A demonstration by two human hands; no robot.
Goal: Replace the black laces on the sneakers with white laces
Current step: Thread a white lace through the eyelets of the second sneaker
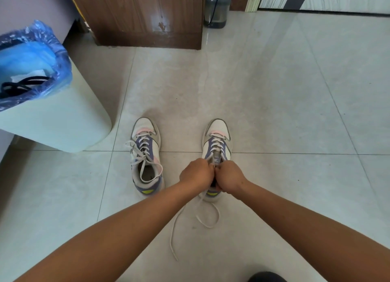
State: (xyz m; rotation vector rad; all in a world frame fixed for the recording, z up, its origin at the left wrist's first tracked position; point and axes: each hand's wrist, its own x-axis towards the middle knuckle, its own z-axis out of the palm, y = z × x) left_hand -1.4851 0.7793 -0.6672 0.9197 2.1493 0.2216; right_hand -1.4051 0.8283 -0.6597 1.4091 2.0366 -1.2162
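Note:
Two white, purple and pink sneakers stand side by side on the tiled floor, toes pointing away from me. The left sneaker (146,155) is laced in white, its loose lace ends draped over its opening. The right sneaker (217,142) also carries a white lace (207,216), whose free ends trail on the floor toward me. My left hand (196,174) and my right hand (229,177) meet over the right sneaker's opening, fingers curled and pinching the white lace. Black laces (19,86) lie in the bin at the left.
A pale bin (63,123) lined with a blue plastic bag (42,45) stands at the left. A brown wooden cabinet (137,17) is at the back, with a large water bottle (216,7) beside it. Open tiled floor lies to the right.

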